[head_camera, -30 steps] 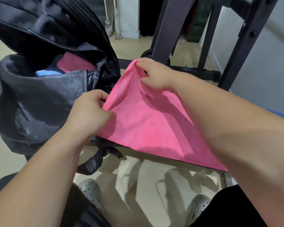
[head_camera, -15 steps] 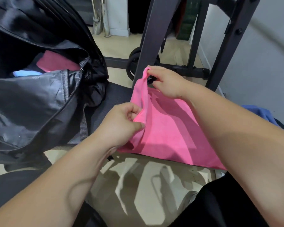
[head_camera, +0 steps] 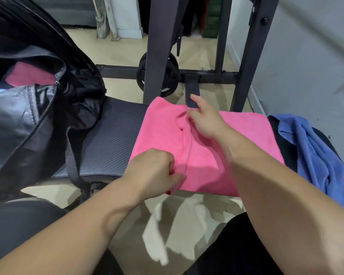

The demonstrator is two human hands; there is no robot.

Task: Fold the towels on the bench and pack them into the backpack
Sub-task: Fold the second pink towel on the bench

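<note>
1. Left hand (head_camera: 155, 171): fingers curled, pinching the pink towel (head_camera: 161, 124) at its near hem, frame centre.
2. Right hand (head_camera: 206, 121): index finger straight, thumb on the hem's far end. Blurred, so cannot tell whether it grips.
3. Pink towel lies on the bench (head_camera: 111, 139). Blue towel (head_camera: 314, 151) is crumpled at right. Backpack (head_camera: 18, 120) is open, upper left.

Backpack (head_camera: 16, 120) cut off left; right hand (head_camera: 205, 122) grip on pink towel (head_camera: 161, 128) blurred.
</note>
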